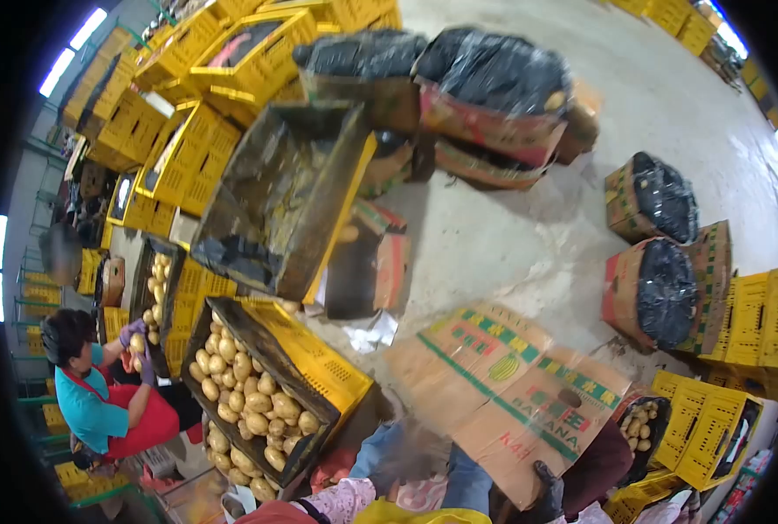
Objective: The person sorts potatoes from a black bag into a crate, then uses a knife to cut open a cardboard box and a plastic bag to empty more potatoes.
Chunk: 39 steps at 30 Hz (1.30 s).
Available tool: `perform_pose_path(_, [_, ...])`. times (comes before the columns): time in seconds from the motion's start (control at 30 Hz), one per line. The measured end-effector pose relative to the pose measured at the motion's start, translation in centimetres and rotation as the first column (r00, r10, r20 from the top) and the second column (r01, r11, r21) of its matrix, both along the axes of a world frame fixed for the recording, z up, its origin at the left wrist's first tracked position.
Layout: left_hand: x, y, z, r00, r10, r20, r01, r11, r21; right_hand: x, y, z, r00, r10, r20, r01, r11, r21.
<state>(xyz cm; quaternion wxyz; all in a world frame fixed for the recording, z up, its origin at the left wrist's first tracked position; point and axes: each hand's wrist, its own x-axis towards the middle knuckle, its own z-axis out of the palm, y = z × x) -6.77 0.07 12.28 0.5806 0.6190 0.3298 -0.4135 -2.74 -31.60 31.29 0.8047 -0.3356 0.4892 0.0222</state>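
A flattened banana box [502, 384] of brown cardboard, with green stripes and red lettering, lies tilted in front of my legs. My right hand [548, 491], in a dark glove, grips the box's near edge at the lower right, its fingers partly hidden. My left hand [413, 454] is smeared by motion beside the box's left edge, above my knees, and its fingers cannot be made out. Left of it stands a yellow crate [314, 358] with a dark lining, heaped with potatoes [253, 397].
A dark-lined trough [284, 188] stands ahead. Cartons covered in black plastic [494, 70] stand beyond it, and more [666, 293] at right. Yellow crates [695, 428] stack at right and far left. A co-worker [114, 384] at left holds a potato.
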Motion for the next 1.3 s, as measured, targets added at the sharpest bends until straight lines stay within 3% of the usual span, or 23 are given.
perform_pose_path(0.13, [0.9,-2.3,2.2,0.996,-0.046,0.074,0.049,0.997,-0.051,-2.5,-4.2,8.8,0.999,-0.036,0.02,0.022,0.873,0.487])
perform_pose_path(0.17, [1.1,-3.0,2.3,0.993,-0.059,0.098,0.067,0.995,-0.075,-4.1,-5.5,9.8,0.998,-0.058,0.036,0.035,0.88,0.474])
perform_pose_path(0.27, [1.8,-5.2,0.7,0.975,-0.099,0.201,0.138,0.972,-0.191,-9.2,-9.1,9.5,0.993,0.114,0.009,-0.113,0.991,-0.068])
perform_pose_path(0.33, [4.3,-7.7,3.7,0.98,-0.117,0.159,0.151,0.964,-0.217,-6.8,-9.8,14.2,0.995,0.053,0.087,-0.051,0.998,-0.025])
perform_pose_path(0.4, [8.8,-12.8,14.0,0.998,-0.024,0.065,0.042,0.956,-0.29,-3.5,-11.2,18.6,0.976,-0.032,0.216,0.017,0.997,0.074])
perform_pose_path(0.47, [13.2,-17.3,23.3,0.983,0.162,-0.085,-0.182,0.919,-0.35,-3.0,-13.4,19.0,0.976,-0.013,0.219,0.017,1.0,-0.017])
perform_pose_path(0.5, [14.3,-18.1,25.2,0.936,0.296,-0.189,-0.346,0.867,-0.359,-2.1,-14.1,19.3,0.976,0.005,0.219,0.016,0.995,-0.098])
perform_pose_path(0.57, [15.8,-17.8,22.8,0.909,0.355,-0.217,-0.415,0.8,-0.432,-0.1,-14.8,21.0,0.974,0.007,0.227,0.016,0.995,-0.097])
perform_pose_path(0.63, [20.4,-19.5,29.9,0.943,0.317,0.101,-0.245,0.867,-0.433,1.2,-16.5,19.7,0.956,-0.052,0.289,0.081,0.993,-0.089])
perform_pose_path(0.7, [24.7,-21.1,34.4,0.913,0.355,0.2,-0.242,0.867,-0.435,1.2,-20.1,13.8,0.973,-0.032,0.229,0.056,0.994,-0.096])
perform_pose_path(0.77, [28.5,-21.9,34.8,0.828,0.341,0.446,-0.16,0.905,-0.395,3.6,-21.8,11.7,0.961,-0.051,0.272,0.09,0.987,-0.135])
perform_pose_path(0.8, [30.6,-22.1,34.1,0.756,0.299,0.582,-0.106,0.934,-0.342,7.1,-21.0,14.5,0.959,-0.009,0.284,0.066,0.979,-0.192])
perform_pose_path(0.87, [36.4,-23.2,37.1,0.813,0.302,0.498,-0.081,0.906,-0.416,13.6,-20.3,17.7,0.93,0.015,0.366,0.056,0.982,-0.182])
perform_pose_path(0.9, [39.6,-24.1,37.8,0.783,0.175,0.597,-0.02,0.966,-0.258,16.4,-20.4,17.9,0.901,-0.006,0.433,0.06,0.992,-0.112])
perform_pose_path(0.93, [42.8,-25.1,38.6,0.751,0.425,0.506,-0.148,0.855,-0.497,17.7,-23.7,13.8,0.875,-0.028,0.483,0.088,0.991,-0.101])
perform_pose_path(0.97, [46.0,-25.9,39.1,0.746,0.407,0.526,-0.136,0.868,-0.478,20.6,-23.6,15.6,0.887,0.013,0.462,0.041,0.993,-0.106])
perform_pose_path(1.07, [56.0,-28.3,40.7,0.741,0.366,0.563,-0.089,0.885,-0.458,32.5,-21.6,20.6,0.892,-0.108,0.438,0.149,0.987,-0.06])
perform_pose_path(1.1, [58.9,-29.4,40.6,0.71,0.445,0.546,-0.12,0.84,-0.529,35.6,-21.5,20.4,0.895,0.028,0.446,0.172,0.899,-0.402])
perform_pose_path(1.13, [61.7,-30.4,40.5,0.677,0.514,0.526,-0.14,0.792,-0.594,38.4,-21.5,19.9,0.898,0.157,0.412,0.194,0.699,-0.688])
perform_pose_path(1.17, [64.4,-30.6,39.5,0.723,0.443,0.529,-0.084,0.818,-0.57,40.9,-21.8,19.5,0.903,0.269,0.335,0.209,0.408,-0.889])
perform_pose_path(1.2, [66.7,-31.4,38.8,0.692,0.48,0.539,-0.094,0.801,-0.592,43.2,-22.3,19.0,0.907,0.358,0.222,0.215,0.061,-0.975])
perform_pose_path(1.23, [68.0,-31.8,38.0,0.656,0.518,0.549,-0.103,0.782,-0.615,45.4,-23.0,18.5,0.907,0.41,0.092,0.226,-0.293,-0.929])
perform_pose_path(1.3, [68.6,-31.5,37.8,0.657,0.529,0.537,-0.12,0.776,-0.619,51.0,-24.5,17.8,0.895,0.444,-0.044,0.259,-0.597,-0.759])
